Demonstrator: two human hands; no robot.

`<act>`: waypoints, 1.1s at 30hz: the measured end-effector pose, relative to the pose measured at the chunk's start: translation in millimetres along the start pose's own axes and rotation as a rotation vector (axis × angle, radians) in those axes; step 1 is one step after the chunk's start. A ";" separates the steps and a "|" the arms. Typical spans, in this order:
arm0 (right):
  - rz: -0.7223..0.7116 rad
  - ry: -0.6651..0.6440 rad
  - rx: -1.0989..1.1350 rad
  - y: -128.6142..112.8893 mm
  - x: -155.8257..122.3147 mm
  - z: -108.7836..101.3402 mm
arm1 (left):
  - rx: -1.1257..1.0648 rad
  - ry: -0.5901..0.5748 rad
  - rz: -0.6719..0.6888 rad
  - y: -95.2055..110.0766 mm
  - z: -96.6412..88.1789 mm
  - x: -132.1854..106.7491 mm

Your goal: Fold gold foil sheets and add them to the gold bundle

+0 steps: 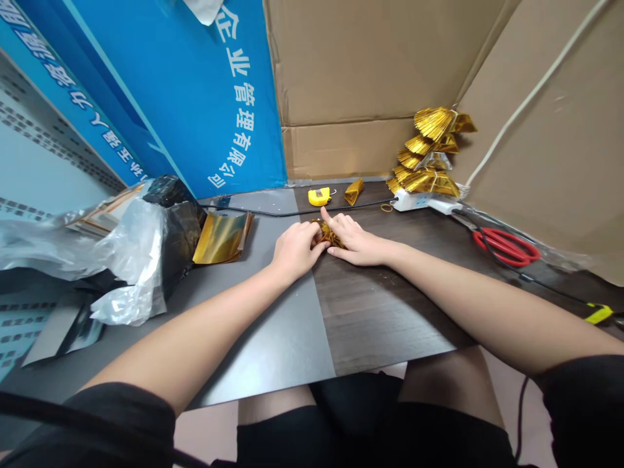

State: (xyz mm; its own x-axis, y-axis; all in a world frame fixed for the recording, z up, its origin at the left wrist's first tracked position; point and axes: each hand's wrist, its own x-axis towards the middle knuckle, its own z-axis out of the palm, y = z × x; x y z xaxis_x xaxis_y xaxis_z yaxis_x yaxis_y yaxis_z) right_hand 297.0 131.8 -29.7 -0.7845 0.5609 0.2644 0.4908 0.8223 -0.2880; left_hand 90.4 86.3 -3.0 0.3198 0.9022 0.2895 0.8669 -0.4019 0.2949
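Note:
My left hand and my right hand meet at the middle of the table, both on a small pleated piece of gold foil. The left fingers pinch its near side. The right fingers press its other side, with the index finger raised, and the hands hide part of the piece. Straight ahead lie a yellow tape measure and a folded gold foil piece. Several pleated gold foil fans form a pile at the back right. A stack of flat gold foil sheets lies to the left of my hands.
A white power strip stands below the gold pile, and a black cable runs along the back of the table. Red-handled scissors lie at the right. Black and clear plastic bags bulge at the left. Cardboard and a blue banner form the back walls.

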 end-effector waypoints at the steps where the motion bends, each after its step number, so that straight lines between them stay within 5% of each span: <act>1: 0.005 0.004 0.000 -0.1 0.3 0.3 | -0.002 0.005 -0.003 0.0 0.1 -0.1; 12: 0.064 -0.056 0.039 3.7 3.7 -0.9 | -0.044 -0.020 -0.075 2.4 1.3 1.7; 33: -0.027 -0.063 -0.008 4.7 0.4 -5.5 | 0.056 -0.017 0.018 -1.3 -6.1 -6.8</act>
State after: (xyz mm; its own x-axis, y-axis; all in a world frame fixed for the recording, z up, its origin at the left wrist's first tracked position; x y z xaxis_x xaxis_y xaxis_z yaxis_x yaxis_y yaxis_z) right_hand 301.0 136.4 -25.9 -0.8197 0.5315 0.2134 0.4718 0.8379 -0.2745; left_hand 84.8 79.7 0.2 0.3412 0.8978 0.2783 0.8811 -0.4086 0.2380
